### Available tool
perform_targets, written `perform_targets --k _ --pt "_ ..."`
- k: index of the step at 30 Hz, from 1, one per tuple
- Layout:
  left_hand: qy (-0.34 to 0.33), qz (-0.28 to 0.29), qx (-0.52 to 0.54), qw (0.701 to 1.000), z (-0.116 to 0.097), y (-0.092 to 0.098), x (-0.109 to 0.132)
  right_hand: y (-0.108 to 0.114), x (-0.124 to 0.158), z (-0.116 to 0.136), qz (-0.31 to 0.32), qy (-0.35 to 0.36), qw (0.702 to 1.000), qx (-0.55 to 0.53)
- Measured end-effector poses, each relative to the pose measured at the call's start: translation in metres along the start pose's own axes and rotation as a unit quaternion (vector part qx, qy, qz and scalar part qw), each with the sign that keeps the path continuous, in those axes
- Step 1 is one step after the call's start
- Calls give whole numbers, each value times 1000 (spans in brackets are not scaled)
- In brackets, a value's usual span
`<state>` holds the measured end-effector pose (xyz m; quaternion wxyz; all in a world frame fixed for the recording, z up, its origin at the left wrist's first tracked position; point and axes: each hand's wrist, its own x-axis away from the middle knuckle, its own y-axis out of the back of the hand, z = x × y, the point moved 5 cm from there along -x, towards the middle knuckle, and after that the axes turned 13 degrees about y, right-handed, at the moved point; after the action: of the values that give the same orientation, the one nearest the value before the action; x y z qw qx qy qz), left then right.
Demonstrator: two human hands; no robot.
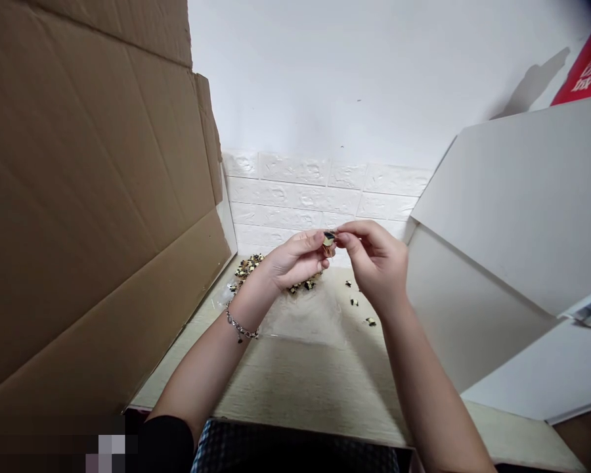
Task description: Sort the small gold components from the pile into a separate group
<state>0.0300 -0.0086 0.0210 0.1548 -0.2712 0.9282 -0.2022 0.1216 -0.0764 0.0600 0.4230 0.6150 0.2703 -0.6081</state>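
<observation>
Snugly, a small tan-and-black chip [329, 240] clamped between the left grip [295, 259] and the right grip [374, 259].

Left hand [295, 259] and right hand [377, 266] raised together, fingertips [343, 230] pinched and meeting, both arms [201, 374] reaching forward

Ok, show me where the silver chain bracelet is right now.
In the head view, the silver chain bracelet circles the left wrist, just below the left hand, left of centre, with the tan corrugated cardboard panel further left.

The pinched fragment [328, 241] seems too small to identify.
</observation>
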Motion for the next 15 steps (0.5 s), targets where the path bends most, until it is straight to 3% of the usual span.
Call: perform_targets --k 6,15 --pt "-7 -22 -90 996 -3 -8 7 10 -5 17 21 81 994 67" --pt "-26 -37 -129 991 -10 -14 11 10 -2 22 17 143 984 101"
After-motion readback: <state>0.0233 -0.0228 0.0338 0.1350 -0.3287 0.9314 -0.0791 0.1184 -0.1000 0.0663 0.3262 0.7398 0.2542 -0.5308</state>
